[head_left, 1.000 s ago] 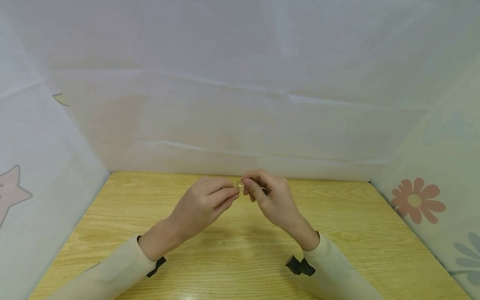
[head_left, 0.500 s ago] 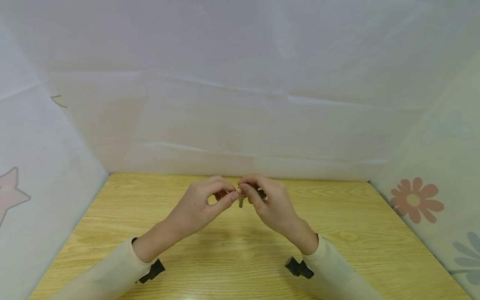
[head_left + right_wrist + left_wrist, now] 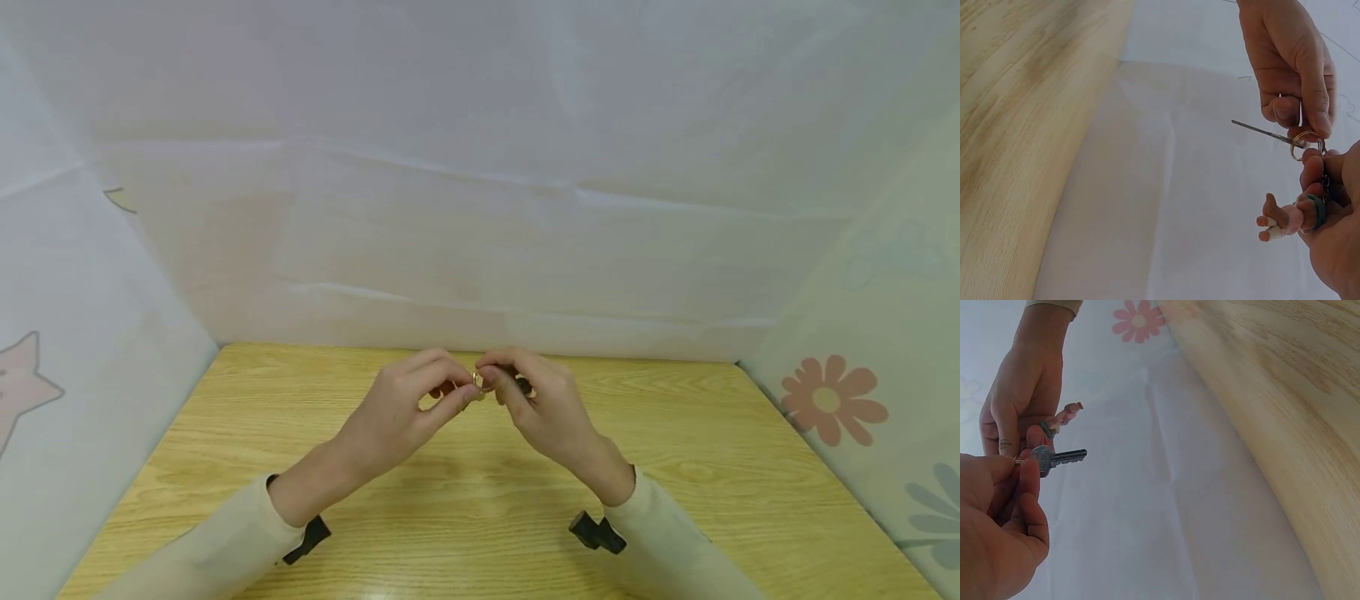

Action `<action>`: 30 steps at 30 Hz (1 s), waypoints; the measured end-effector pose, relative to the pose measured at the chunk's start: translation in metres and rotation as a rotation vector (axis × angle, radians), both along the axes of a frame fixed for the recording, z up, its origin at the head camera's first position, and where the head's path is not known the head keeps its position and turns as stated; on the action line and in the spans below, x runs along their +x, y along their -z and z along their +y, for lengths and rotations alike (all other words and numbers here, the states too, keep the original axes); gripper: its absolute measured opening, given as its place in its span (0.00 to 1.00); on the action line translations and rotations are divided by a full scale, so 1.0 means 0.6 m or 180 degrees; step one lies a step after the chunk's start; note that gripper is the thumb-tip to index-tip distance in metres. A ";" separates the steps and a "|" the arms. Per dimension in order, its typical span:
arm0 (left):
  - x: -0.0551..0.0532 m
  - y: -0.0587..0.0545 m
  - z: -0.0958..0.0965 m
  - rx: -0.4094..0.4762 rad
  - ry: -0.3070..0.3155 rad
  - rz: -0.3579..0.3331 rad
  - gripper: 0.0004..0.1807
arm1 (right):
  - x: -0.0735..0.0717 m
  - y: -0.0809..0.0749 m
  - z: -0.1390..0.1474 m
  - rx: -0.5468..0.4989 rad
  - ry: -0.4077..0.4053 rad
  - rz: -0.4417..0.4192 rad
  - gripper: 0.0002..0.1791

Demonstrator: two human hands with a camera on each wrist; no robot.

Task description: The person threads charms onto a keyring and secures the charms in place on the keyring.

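Above the far part of the table, my left hand (image 3: 405, 404) and right hand (image 3: 546, 400) meet at a gold split key ring (image 3: 1296, 149). The left thumb and fingers pinch the ring beside the head of a silver key (image 3: 1044, 461), whose blade points away from the fingers. In the right wrist view, the right thumb and forefinger grip the keychain where ring and short metal chain (image 3: 1325, 181) join. A small pink figurine charm (image 3: 1291, 217) with a teal band sticks out from the right hand. In the head view the fingers mostly hide the key and charm.
A wood-grain table (image 3: 465, 517) lies under the hands. Pale cloth walls (image 3: 480, 208) enclose it at the back and both sides, with a printed red flower (image 3: 828, 402) on the right. Black wrist cameras (image 3: 597, 532) are strapped at both sleeves.
The left hand has turned, so its thumb now shows in front at the ring. The key that hung below the fingertips half a second ago is mostly hidden now. The right hand barely moved.
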State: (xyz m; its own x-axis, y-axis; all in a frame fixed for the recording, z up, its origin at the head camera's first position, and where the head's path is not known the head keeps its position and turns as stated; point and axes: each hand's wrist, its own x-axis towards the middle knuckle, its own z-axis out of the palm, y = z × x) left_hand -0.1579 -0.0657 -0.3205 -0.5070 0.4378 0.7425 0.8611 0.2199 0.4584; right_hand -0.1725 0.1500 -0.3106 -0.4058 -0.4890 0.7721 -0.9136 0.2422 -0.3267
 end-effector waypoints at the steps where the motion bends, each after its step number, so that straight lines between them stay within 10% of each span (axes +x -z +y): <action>1: 0.000 -0.001 0.000 -0.0003 0.0000 0.0061 0.01 | -0.002 0.000 0.001 -0.0012 0.0011 -0.0018 0.05; 17: -0.002 0.009 0.000 -0.0460 -0.0129 0.0176 0.05 | -0.006 0.007 0.003 -0.0068 -0.0008 -0.0024 0.10; 30: -0.002 0.006 0.002 -0.0673 -0.0338 0.1117 0.09 | -0.010 0.006 0.009 -0.0284 -0.0118 -0.0250 0.12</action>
